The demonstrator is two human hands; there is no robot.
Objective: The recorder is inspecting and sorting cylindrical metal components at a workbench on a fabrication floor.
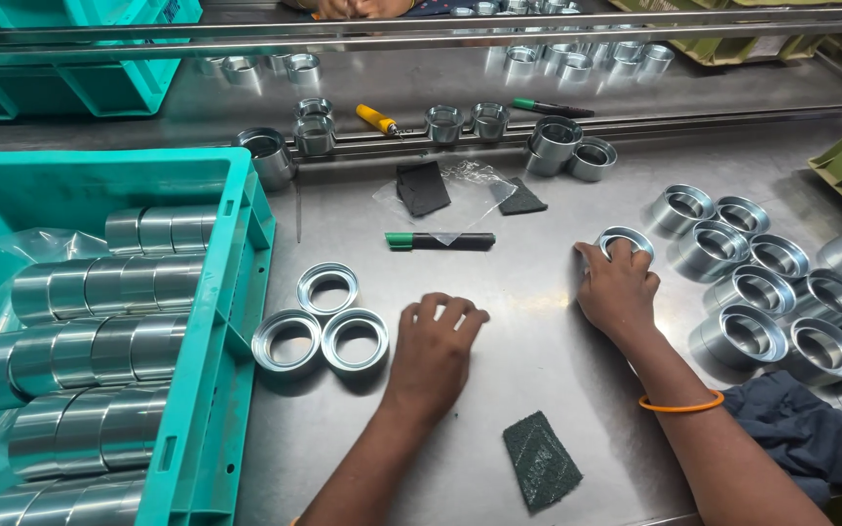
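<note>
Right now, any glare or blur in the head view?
Head view: sharp overall; glare streaks on the steel table and the rings; soft shadows under the left hand and right hand; wide-angle bend in the top rail.

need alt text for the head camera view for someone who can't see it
Seen from above, a person's right hand grips a shiny metal ring on a steel table, while the left hand rests flat near three rings. A teal crate of stacked rings sits left, more rings cluster right, and a green-capped marker lies ahead.
</note>
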